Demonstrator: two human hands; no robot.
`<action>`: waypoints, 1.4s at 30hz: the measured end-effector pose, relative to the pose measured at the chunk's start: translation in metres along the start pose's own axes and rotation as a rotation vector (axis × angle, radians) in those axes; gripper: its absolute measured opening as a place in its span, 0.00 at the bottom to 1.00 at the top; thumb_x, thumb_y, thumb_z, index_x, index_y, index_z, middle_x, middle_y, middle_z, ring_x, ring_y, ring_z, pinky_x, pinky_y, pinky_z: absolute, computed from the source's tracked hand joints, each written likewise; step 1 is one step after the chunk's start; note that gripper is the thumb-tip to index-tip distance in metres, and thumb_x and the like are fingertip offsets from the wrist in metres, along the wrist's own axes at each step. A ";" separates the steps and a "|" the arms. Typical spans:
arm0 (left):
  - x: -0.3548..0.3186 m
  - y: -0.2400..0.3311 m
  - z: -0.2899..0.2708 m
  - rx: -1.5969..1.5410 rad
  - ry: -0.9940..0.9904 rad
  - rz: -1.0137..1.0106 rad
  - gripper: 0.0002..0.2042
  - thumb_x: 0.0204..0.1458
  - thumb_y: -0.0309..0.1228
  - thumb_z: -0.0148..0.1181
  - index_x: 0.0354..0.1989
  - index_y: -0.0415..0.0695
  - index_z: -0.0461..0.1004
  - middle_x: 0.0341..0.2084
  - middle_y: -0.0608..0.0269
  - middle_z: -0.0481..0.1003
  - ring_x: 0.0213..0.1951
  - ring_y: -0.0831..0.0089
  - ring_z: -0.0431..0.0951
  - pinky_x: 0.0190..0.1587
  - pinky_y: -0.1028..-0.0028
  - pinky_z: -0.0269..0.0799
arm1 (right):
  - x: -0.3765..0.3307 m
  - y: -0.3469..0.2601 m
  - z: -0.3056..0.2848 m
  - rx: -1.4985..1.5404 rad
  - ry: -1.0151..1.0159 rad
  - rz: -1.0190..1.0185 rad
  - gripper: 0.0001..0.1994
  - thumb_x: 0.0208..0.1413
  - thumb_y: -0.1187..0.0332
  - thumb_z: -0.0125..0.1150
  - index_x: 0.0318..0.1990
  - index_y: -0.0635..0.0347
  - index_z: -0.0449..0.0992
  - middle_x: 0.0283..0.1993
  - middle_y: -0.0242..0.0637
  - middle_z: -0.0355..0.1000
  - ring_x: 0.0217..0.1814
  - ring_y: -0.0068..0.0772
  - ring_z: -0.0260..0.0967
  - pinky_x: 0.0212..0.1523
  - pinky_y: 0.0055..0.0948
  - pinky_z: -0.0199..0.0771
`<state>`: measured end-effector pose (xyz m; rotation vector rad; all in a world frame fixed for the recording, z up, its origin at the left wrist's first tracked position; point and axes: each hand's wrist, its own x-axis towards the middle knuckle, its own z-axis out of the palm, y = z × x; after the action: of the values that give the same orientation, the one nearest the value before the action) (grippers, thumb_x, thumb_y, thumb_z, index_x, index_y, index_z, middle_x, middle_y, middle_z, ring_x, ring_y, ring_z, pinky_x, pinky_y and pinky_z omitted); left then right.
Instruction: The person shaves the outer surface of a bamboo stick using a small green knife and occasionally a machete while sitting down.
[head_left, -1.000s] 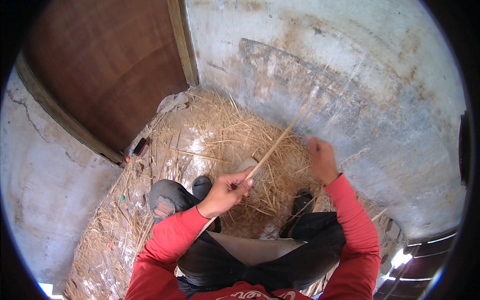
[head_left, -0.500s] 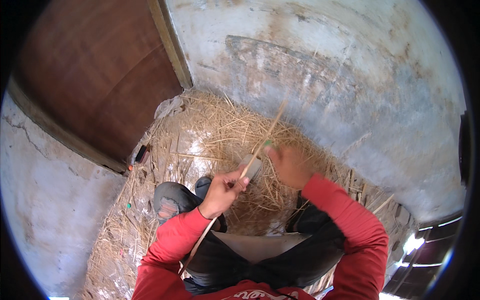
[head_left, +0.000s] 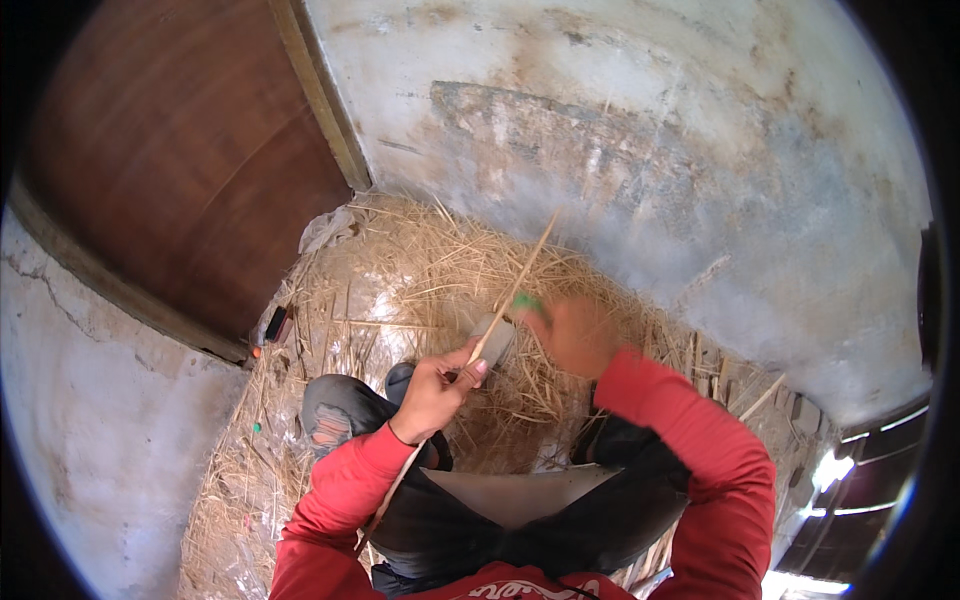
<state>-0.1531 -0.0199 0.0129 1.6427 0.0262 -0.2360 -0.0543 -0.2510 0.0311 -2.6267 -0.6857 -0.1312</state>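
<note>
My left hand (head_left: 432, 398) is closed round a long, thin, pale strip of split wood or bamboo (head_left: 530, 262). The strip slants from beside my left forearm up to a point against the straw ahead. To its right is my right hand (head_left: 580, 338), smeared by motion, with its fingers curled round a small green object (head_left: 526, 301). That object touches or nearly touches the strip's upper part; its kind cannot be made out. Just beyond my left fingertips, a grey block (head_left: 497, 345) lies partly behind the strip.
Pale shavings (head_left: 400, 250) litter the floor around my feet. A stained wall (head_left: 640, 160) rises ahead, and a brown door (head_left: 180, 170) stands at the left. Near the door lie a small dark object (head_left: 277, 323) and an orange bit (head_left: 256, 352). A pale surface (head_left: 515, 497) shows between my legs.
My right hand and the green object have shifted slightly left and down against the strip. The strip's tip sits a little lower and further left; my left hand keeps its hold.
</note>
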 end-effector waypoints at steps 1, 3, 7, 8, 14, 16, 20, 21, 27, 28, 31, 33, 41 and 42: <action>0.000 0.000 0.003 0.023 -0.020 0.005 0.20 0.65 0.31 0.61 0.62 0.34 0.73 0.29 0.72 0.75 0.30 0.85 0.69 0.34 0.81 0.68 | 0.018 0.038 -0.003 0.059 0.123 0.057 0.32 0.70 0.42 0.42 0.34 0.64 0.78 0.20 0.55 0.70 0.23 0.58 0.72 0.29 0.53 0.72; -0.004 0.000 0.004 0.076 -0.040 0.014 0.19 0.65 0.31 0.61 0.60 0.33 0.74 0.30 0.71 0.76 0.30 0.85 0.70 0.34 0.80 0.68 | 0.035 0.069 -0.011 0.117 0.227 0.122 0.33 0.71 0.41 0.41 0.33 0.65 0.78 0.20 0.54 0.70 0.23 0.57 0.72 0.28 0.52 0.71; 0.000 0.004 0.003 0.042 -0.028 0.033 0.19 0.65 0.31 0.61 0.60 0.33 0.74 0.28 0.73 0.75 0.29 0.86 0.69 0.33 0.80 0.68 | 0.030 0.042 -0.032 0.180 0.079 0.202 0.35 0.70 0.38 0.38 0.36 0.65 0.78 0.21 0.52 0.72 0.25 0.57 0.73 0.31 0.51 0.73; -0.001 0.005 0.000 0.032 -0.036 -0.002 0.19 0.65 0.30 0.61 0.61 0.33 0.73 0.27 0.74 0.74 0.28 0.86 0.69 0.32 0.80 0.68 | 0.020 0.019 -0.026 0.154 -0.016 0.117 0.35 0.70 0.38 0.38 0.35 0.65 0.79 0.21 0.52 0.73 0.26 0.57 0.74 0.32 0.51 0.73; -0.011 -0.006 -0.007 0.144 -0.032 0.045 0.19 0.65 0.29 0.60 0.61 0.34 0.73 0.25 0.74 0.73 0.28 0.86 0.71 0.32 0.81 0.69 | 0.041 0.077 -0.031 -0.097 0.076 0.063 0.33 0.69 0.38 0.42 0.37 0.61 0.81 0.28 0.52 0.76 0.31 0.58 0.76 0.36 0.53 0.75; -0.003 -0.001 -0.004 0.163 -0.022 0.087 0.19 0.64 0.29 0.61 0.62 0.34 0.73 0.25 0.73 0.74 0.27 0.86 0.71 0.31 0.81 0.69 | 0.044 0.078 -0.035 -0.077 0.073 0.160 0.30 0.69 0.39 0.42 0.44 0.56 0.82 0.24 0.50 0.74 0.28 0.56 0.75 0.33 0.53 0.73; 0.002 -0.009 -0.008 0.075 0.003 0.057 0.19 0.64 0.29 0.61 0.61 0.33 0.73 0.24 0.72 0.74 0.27 0.86 0.71 0.30 0.81 0.69 | 0.028 0.033 -0.026 0.018 0.002 -0.012 0.30 0.69 0.40 0.44 0.40 0.57 0.83 0.21 0.49 0.73 0.25 0.53 0.73 0.31 0.54 0.71; -0.002 -0.010 -0.012 0.105 0.014 0.035 0.19 0.64 0.29 0.61 0.60 0.33 0.74 0.24 0.72 0.74 0.27 0.86 0.71 0.30 0.81 0.68 | 0.016 0.019 -0.015 0.015 -0.092 -0.017 0.31 0.69 0.39 0.43 0.39 0.59 0.82 0.22 0.50 0.74 0.26 0.55 0.74 0.32 0.54 0.72; -0.030 -0.004 -0.012 0.190 -0.100 -0.025 0.16 0.64 0.28 0.61 0.58 0.35 0.77 0.23 0.74 0.73 0.26 0.87 0.70 0.30 0.82 0.66 | 0.057 0.165 -0.070 0.299 0.244 0.716 0.39 0.70 0.38 0.36 0.36 0.71 0.80 0.33 0.61 0.78 0.40 0.62 0.77 0.48 0.51 0.76; -0.037 -0.008 -0.010 0.082 -0.089 -0.007 0.17 0.64 0.28 0.61 0.60 0.37 0.76 0.23 0.75 0.72 0.25 0.88 0.69 0.28 0.82 0.65 | 0.054 0.197 -0.085 -0.022 0.503 0.619 0.41 0.70 0.38 0.37 0.30 0.74 0.78 0.29 0.63 0.76 0.39 0.64 0.76 0.47 0.53 0.73; -0.030 -0.023 -0.028 0.072 -0.022 -0.009 0.18 0.64 0.29 0.61 0.61 0.38 0.75 0.21 0.75 0.71 0.19 0.89 0.63 0.21 0.82 0.58 | 0.036 0.192 -0.079 0.064 0.430 0.478 0.40 0.69 0.37 0.40 0.27 0.74 0.75 0.24 0.60 0.70 0.30 0.61 0.70 0.39 0.52 0.69; -0.024 -0.005 -0.026 -0.051 -0.027 -0.057 0.16 0.66 0.29 0.59 0.59 0.38 0.77 0.21 0.73 0.70 0.18 0.90 0.61 0.19 0.83 0.55 | 0.017 0.156 -0.073 0.179 0.329 0.472 0.38 0.69 0.39 0.44 0.26 0.74 0.73 0.22 0.57 0.66 0.25 0.55 0.64 0.35 0.50 0.66; 0.008 0.018 -0.028 -0.310 -0.105 -0.033 0.18 0.70 0.31 0.52 0.65 0.42 0.72 0.26 0.69 0.70 0.17 0.87 0.60 0.19 0.81 0.55 | 0.004 0.028 -0.044 0.401 0.136 0.105 0.28 0.69 0.48 0.52 0.32 0.70 0.74 0.19 0.52 0.58 0.21 0.43 0.55 0.28 0.44 0.62; 0.011 0.019 -0.026 -0.311 -0.100 -0.016 0.17 0.70 0.31 0.52 0.65 0.42 0.72 0.26 0.70 0.70 0.17 0.87 0.60 0.18 0.81 0.54 | 0.000 0.013 -0.039 0.422 0.084 0.106 0.27 0.68 0.48 0.52 0.32 0.69 0.75 0.18 0.51 0.59 0.21 0.43 0.56 0.28 0.44 0.62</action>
<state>-0.1358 0.0026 0.0312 1.3207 0.0001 -0.3098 -0.0472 -0.2777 0.0619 -2.2325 -0.4818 -0.0571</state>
